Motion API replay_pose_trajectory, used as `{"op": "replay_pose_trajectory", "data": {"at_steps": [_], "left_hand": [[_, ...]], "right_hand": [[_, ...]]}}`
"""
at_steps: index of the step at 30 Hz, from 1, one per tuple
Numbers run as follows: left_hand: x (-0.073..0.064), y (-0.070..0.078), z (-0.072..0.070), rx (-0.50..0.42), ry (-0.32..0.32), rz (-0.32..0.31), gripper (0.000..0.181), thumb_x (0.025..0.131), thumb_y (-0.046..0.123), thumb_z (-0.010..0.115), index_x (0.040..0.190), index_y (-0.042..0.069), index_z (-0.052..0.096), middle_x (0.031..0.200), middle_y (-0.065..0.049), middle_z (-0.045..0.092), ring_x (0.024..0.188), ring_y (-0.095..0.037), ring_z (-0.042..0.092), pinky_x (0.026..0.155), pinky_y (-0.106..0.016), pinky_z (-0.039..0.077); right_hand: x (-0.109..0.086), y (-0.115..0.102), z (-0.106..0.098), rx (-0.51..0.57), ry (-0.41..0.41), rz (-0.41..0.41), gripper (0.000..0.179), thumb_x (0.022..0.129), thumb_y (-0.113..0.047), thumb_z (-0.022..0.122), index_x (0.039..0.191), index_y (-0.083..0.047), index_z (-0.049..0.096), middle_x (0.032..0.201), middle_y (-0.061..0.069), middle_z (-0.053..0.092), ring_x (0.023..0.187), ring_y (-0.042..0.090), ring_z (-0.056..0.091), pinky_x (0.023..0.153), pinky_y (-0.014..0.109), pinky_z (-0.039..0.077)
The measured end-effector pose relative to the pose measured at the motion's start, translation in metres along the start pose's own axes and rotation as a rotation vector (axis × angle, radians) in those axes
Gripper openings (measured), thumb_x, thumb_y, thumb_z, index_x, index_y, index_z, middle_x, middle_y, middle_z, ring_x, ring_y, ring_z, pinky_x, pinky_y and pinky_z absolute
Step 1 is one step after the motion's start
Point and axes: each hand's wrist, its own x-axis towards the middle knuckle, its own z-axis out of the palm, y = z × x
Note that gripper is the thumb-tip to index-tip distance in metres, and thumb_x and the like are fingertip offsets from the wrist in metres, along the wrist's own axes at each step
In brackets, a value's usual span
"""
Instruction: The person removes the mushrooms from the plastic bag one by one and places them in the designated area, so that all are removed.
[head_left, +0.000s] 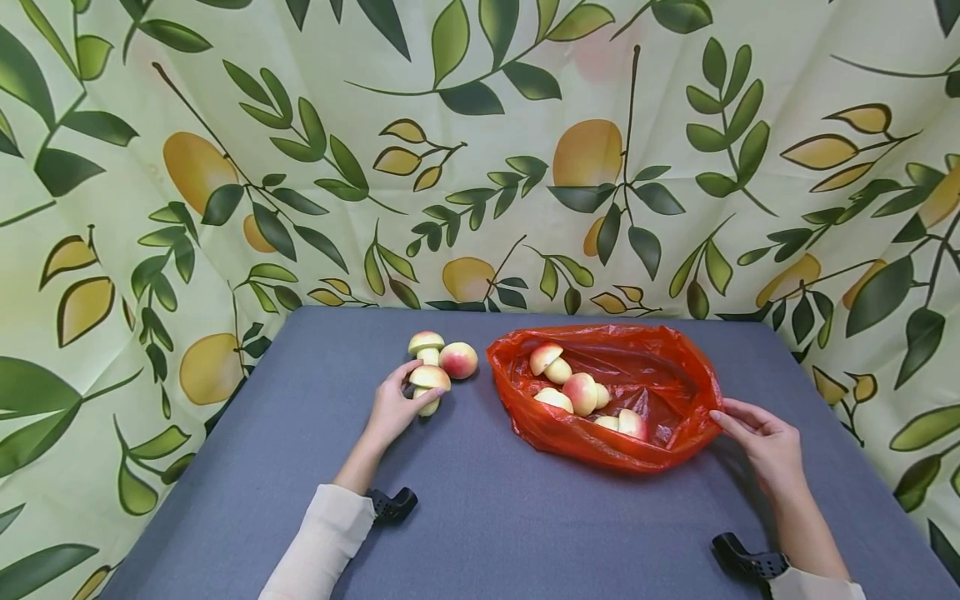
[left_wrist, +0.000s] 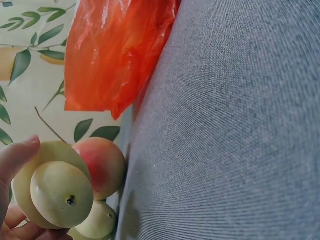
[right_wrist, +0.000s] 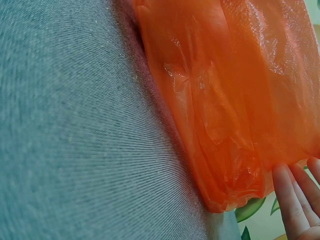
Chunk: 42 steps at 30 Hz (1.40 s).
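Observation:
Between thumb and fingers, my left hand (head_left: 395,406) grips a toy mushroom (head_left: 430,379) by its cap; in the left wrist view its pale stem end (left_wrist: 62,195) faces the camera. Right behind it are another mushroom (head_left: 427,343) and one with its red-and-yellow cap (head_left: 459,360) turned forward. An open red plastic bag (head_left: 600,454) lies to the right with several mushrooms inside, among them one with a red cap (head_left: 580,393). At the bag's right rim, my right hand (head_left: 765,437) pinches the plastic; its fingers (right_wrist: 290,195) touch the film in the right wrist view.
A grey-blue cloth covers the table (head_left: 525,533). Behind it and at the sides hangs a curtain (head_left: 480,167) printed with leaves and fruit. Black wrist devices (head_left: 393,505) sit on both forearms.

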Motion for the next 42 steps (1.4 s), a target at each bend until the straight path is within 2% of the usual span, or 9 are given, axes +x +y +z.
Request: {"op": "replay_pose_trajectory", "data": {"at_steps": [9,16,23,34,42], "left_hand": [[0.0,0.006,0.002,-0.023,-0.01,-0.011,0.059,0.077,0.012,0.08,0.129,-0.003,0.056,0.128,-0.024,0.061,0.116,-0.035,0.059,0.104,-0.049,0.048],[-0.001,0.012,0.004,-0.03,-0.012,0.016,0.058,0.076,0.011,0.08,0.127,-0.004,0.057,0.126,-0.026,0.061,0.114,-0.036,0.06,0.104,-0.049,0.048],[-0.001,0.016,0.006,-0.045,-0.013,0.008,0.059,0.076,0.012,0.081,0.128,-0.003,0.056,0.128,-0.025,0.061,0.117,-0.035,0.06,0.104,-0.049,0.048],[0.001,0.022,0.01,-0.048,-0.019,0.031,0.057,0.076,0.01,0.08,0.126,-0.004,0.056,0.126,-0.024,0.061,0.114,-0.034,0.06,0.103,-0.048,0.049],[-0.001,0.029,0.014,-0.054,-0.02,0.036,0.058,0.077,0.012,0.08,0.127,-0.003,0.056,0.126,-0.023,0.062,0.114,-0.034,0.061,0.102,-0.048,0.049]], "right_hand": [[0.001,-0.002,0.0,-0.011,0.015,0.019,0.021,0.084,-0.006,0.072,0.095,-0.023,0.076,0.081,-0.021,0.074,0.073,-0.006,0.068,0.066,0.009,0.055],[0.001,-0.001,0.0,-0.031,0.014,0.032,0.025,0.086,-0.003,0.069,0.096,-0.025,0.076,0.081,-0.023,0.073,0.074,-0.008,0.067,0.066,0.008,0.054],[0.001,-0.002,0.0,-0.035,0.017,0.034,0.023,0.085,-0.006,0.071,0.096,-0.024,0.076,0.081,-0.023,0.073,0.074,-0.007,0.067,0.066,0.008,0.054],[0.0,0.0,0.0,-0.007,0.006,0.01,0.023,0.085,-0.003,0.07,0.097,-0.022,0.076,0.082,-0.021,0.074,0.074,-0.005,0.068,0.066,0.009,0.055],[0.0,-0.002,-0.001,-0.007,0.006,0.028,0.023,0.086,-0.003,0.069,0.097,-0.022,0.076,0.082,-0.021,0.074,0.074,-0.006,0.068,0.066,0.009,0.055]]}}
